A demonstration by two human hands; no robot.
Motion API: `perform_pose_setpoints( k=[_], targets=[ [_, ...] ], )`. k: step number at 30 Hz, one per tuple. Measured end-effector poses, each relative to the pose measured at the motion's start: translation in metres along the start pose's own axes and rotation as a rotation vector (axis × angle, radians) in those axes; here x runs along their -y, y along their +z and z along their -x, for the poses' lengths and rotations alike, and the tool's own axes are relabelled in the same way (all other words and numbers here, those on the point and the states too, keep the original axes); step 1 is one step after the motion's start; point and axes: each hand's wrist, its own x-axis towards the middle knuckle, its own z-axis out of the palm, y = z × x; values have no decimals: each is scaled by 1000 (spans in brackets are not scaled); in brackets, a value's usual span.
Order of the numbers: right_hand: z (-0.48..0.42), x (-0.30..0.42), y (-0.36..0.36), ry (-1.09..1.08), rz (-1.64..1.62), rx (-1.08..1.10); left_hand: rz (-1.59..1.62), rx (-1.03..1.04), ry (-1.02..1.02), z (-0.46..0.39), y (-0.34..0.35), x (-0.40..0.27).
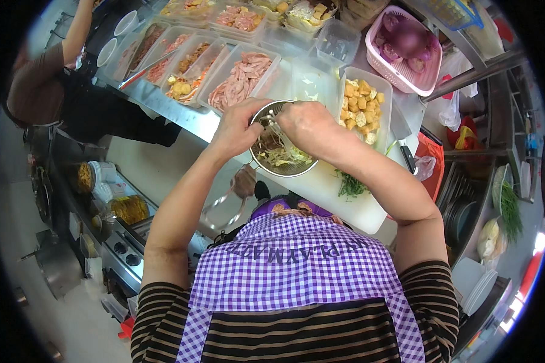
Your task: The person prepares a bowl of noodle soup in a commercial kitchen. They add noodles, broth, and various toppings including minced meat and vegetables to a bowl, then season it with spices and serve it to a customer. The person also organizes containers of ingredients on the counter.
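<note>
A round metal mesh strainer with a looped handle is in front of me, over the edge of the white cutting board. Inside it lie bean sprouts and shredded cabbage. My left hand grips the strainer's rim on the left. At its upper right, my right hand has closed fingers on some bean sprouts. Beyond the strainer stand a plastic tub of sliced pink meat and a tub of fried tofu cubes. Chopped green herbs lie on the board, under my right forearm.
A knife lies right of the tofu. Farther back are more food tubs and a pink basket of purple onions. Another person stands at the left end of the table. Behind me on the left is a stove.
</note>
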Motion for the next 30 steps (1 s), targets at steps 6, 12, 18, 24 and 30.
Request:
perform_pose_setpoints(
  k=[6,12,18,24,30],
  targets=[
    [5,-3,14,11,-93,-12,8,-72,94,4,6,-11],
    [36,21,15,135,-49,-36,-93,-242,202,19,23,-22],
    [52,37,40,212,-144,-163,-97,-382,207,28,37,-21],
    [68,49,38,153,-225,-22,-97,-389,228,32,37,-16],
    [60,45,9,112,-115,1,-37,-347,201,37,39,-25]
  ],
)
